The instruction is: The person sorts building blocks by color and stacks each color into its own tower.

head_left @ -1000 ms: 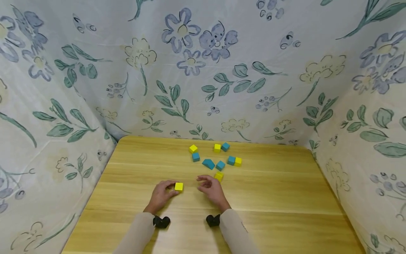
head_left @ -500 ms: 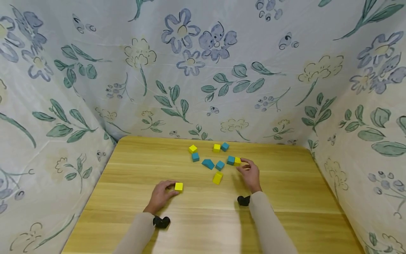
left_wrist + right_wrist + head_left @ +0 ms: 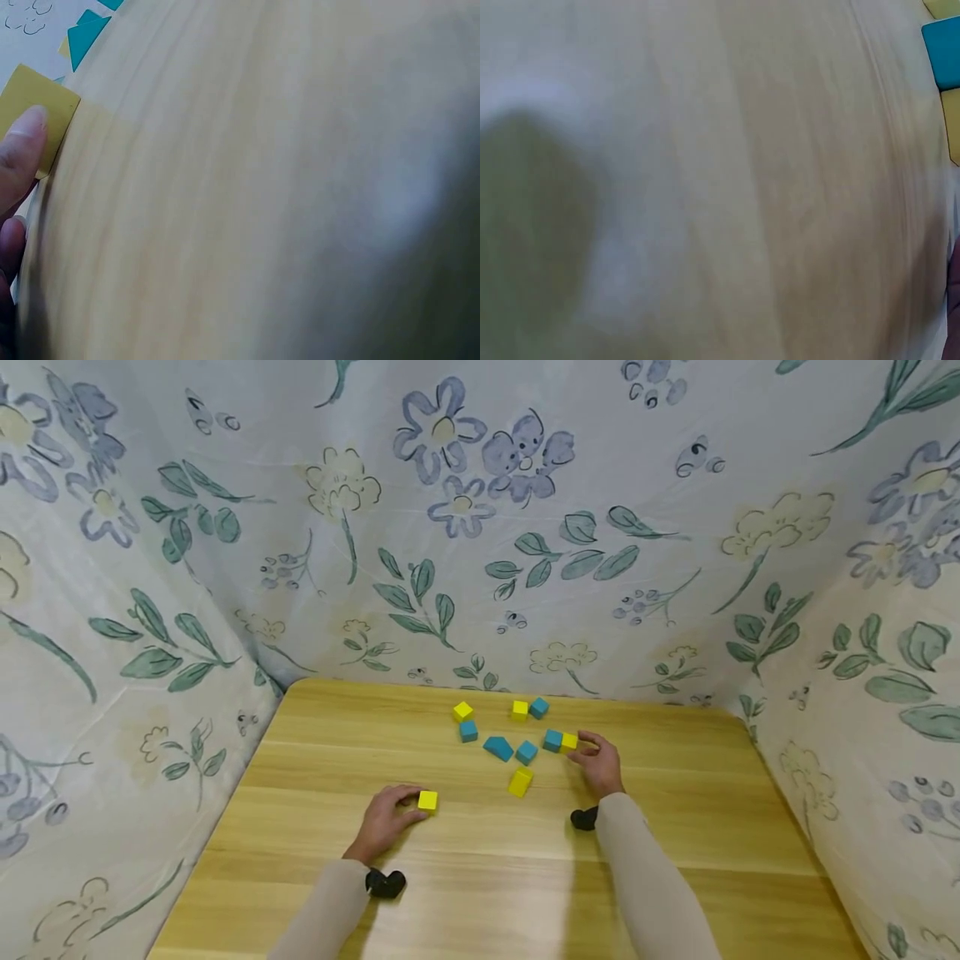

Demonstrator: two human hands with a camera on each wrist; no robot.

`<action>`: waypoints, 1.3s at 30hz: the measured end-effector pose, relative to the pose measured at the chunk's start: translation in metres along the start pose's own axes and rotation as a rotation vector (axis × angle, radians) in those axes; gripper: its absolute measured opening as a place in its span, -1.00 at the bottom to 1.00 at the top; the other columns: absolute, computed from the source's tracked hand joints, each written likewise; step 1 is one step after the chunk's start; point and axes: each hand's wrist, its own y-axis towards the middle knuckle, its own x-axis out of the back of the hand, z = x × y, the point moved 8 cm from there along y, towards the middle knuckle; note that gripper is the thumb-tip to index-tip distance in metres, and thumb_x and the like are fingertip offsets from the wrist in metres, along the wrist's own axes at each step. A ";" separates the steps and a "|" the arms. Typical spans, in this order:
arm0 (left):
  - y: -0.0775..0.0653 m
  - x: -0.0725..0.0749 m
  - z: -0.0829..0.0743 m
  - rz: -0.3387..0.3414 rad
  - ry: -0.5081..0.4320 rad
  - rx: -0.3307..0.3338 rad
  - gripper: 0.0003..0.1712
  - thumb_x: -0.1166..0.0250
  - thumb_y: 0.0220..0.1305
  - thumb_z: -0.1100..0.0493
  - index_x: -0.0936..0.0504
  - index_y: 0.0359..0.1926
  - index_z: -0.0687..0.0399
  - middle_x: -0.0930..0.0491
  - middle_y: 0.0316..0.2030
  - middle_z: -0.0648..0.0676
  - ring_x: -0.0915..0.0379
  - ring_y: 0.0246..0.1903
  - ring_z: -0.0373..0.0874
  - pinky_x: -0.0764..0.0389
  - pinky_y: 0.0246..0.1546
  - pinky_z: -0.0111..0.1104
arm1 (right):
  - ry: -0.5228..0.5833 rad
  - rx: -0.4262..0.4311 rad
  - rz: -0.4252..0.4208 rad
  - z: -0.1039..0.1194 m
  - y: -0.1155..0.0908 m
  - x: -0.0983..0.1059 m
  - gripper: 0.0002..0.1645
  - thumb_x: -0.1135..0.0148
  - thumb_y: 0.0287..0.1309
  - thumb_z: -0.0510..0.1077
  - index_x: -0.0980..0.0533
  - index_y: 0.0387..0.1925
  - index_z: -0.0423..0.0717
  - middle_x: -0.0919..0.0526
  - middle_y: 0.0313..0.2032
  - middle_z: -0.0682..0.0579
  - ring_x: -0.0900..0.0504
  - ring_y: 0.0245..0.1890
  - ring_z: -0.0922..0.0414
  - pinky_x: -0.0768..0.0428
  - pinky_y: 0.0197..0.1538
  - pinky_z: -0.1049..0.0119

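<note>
At the left front of the wooden table, my left hand [image 3: 387,817] pinches a yellow cube [image 3: 427,802] by its left side. In the left wrist view the thumb [image 3: 28,139] lies across this cube's face. My right hand [image 3: 600,765] is at another yellow cube [image 3: 569,742], with thumb and forefinger around its right end. That cube sits flush against a blue cube [image 3: 552,741]. In the right wrist view only slivers of the pair and of the hand show, at the right edge.
Between the hands lie a yellow block [image 3: 521,782], a blue cube [image 3: 527,752] and a blue angled block [image 3: 498,748]. Farther back stand two pairs of a yellow and a blue cube. Floral cloth [image 3: 465,602] hangs behind the table [image 3: 315,735] and on both sides.
My right hand has moved right and away from me, from beside the yellow block to the yellow cube against the blue one. The left hand has stayed with its cube.
</note>
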 end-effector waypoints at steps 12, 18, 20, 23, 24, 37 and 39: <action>-0.001 -0.003 0.000 0.008 -0.001 0.007 -0.59 -0.52 -0.04 0.13 -0.71 -0.09 0.04 -0.67 -0.22 -0.06 -0.45 -0.26 -0.18 -0.46 -0.19 -0.27 | -0.029 -0.022 -0.087 -0.013 0.004 -0.004 -0.48 -0.30 0.14 -0.34 -0.45 0.16 -0.32 -0.51 0.07 -0.29 -0.44 -0.06 -0.10 -0.43 0.08 0.04; -0.001 -0.003 -0.001 0.002 0.019 -0.015 -0.58 -0.52 -0.03 0.12 -0.70 -0.08 0.06 -0.68 -0.18 -0.01 -0.47 -0.23 -0.14 -0.46 -0.16 -0.23 | -0.029 -0.001 -0.127 -0.014 0.004 -0.006 -0.51 -0.33 0.11 -0.34 -0.48 0.10 -0.34 -0.53 -0.01 -0.30 -0.45 -0.13 -0.10 -0.44 0.04 0.03; -0.001 -0.003 -0.001 0.003 0.018 -0.007 -0.57 -0.52 -0.04 0.12 -0.71 -0.08 0.06 -0.68 -0.18 -0.01 -0.47 -0.23 -0.14 -0.46 -0.15 -0.23 | -0.034 0.007 -0.135 -0.014 0.004 -0.006 -0.51 -0.35 0.09 -0.33 -0.48 0.09 -0.34 -0.54 -0.03 -0.29 -0.45 -0.16 -0.07 -0.45 0.01 0.05; -0.001 -0.002 0.000 0.003 0.017 0.011 -0.58 -0.52 -0.04 0.13 -0.71 -0.08 0.04 -0.68 -0.18 -0.03 -0.47 -0.22 -0.15 -0.46 -0.15 -0.23 | -0.028 0.011 -0.138 -0.012 0.004 -0.007 -0.51 -0.36 0.07 -0.33 -0.49 0.07 -0.34 -0.55 -0.05 -0.28 -0.46 -0.20 -0.04 -0.45 -0.02 0.10; -0.001 -0.002 0.001 0.003 0.012 0.023 -0.58 -0.52 -0.04 0.13 -0.71 -0.08 0.03 -0.68 -0.18 -0.03 -0.47 -0.22 -0.15 -0.45 -0.14 -0.23 | -0.025 0.011 -0.140 -0.012 0.005 -0.007 -0.51 -0.37 0.07 -0.33 -0.50 0.07 -0.34 -0.56 -0.06 -0.28 -0.46 -0.21 -0.03 -0.46 -0.03 0.11; -0.001 0.000 0.000 0.004 0.021 0.001 -0.57 -0.52 -0.03 0.11 -0.71 -0.08 0.06 -0.68 -0.21 -0.02 -0.47 -0.25 -0.16 -0.45 -0.19 -0.26 | -0.031 -0.037 -0.125 -0.016 0.004 -0.006 -0.51 -0.35 0.12 -0.24 -0.49 0.08 -0.32 -0.56 -0.05 -0.26 -0.44 -0.15 -0.05 -0.43 -0.06 0.16; -0.001 -0.001 0.000 0.007 0.010 0.012 -0.58 -0.52 -0.04 0.12 -0.71 -0.08 0.05 -0.68 -0.21 -0.02 -0.46 -0.26 -0.17 -0.45 -0.20 -0.28 | -0.023 -0.052 -0.121 -0.016 0.003 -0.005 -0.51 -0.34 0.13 -0.23 -0.48 0.09 -0.32 -0.54 -0.01 -0.27 -0.45 -0.10 -0.08 -0.44 0.00 0.12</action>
